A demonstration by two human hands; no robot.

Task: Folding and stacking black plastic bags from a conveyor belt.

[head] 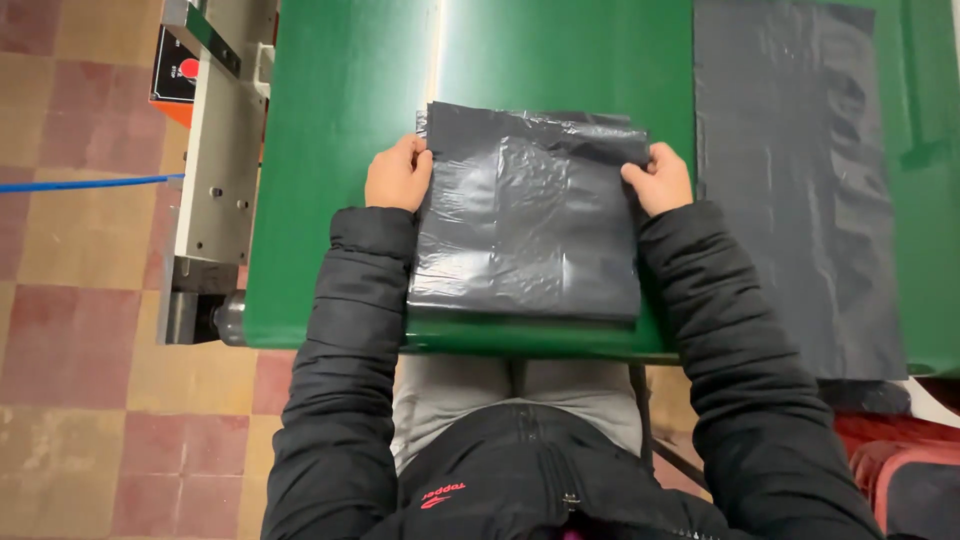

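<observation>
My left hand point(398, 174) is curled shut on the left edge of the folded stack of dark grey plastic bags point(528, 215), fingers tucked over the film near its upper left corner. My right hand point(659, 178) does the same on the opposite side — closed on the stack's right edge near the upper right corner, knuckles up. Both sleeves of my black padded jacket point(340, 330) run down along the two sides of the stack.

The stack lies flat on the green tabletop point(350, 100), close to the near edge and square to it, its glossy top sheet wrinkled and catching the light. A few layers show slightly offset at the top edge.

To the right, apart from the stack, a long flat sheet of the same dark grey plastic point(790, 180) is spread along the table, reaching past the near edge. Left of the table stands a grey metal machine body point(220, 150) with an orange panel — a blue cable point(90, 184) runs to it over the chequered red and tan floor tiles point(70, 350).
</observation>
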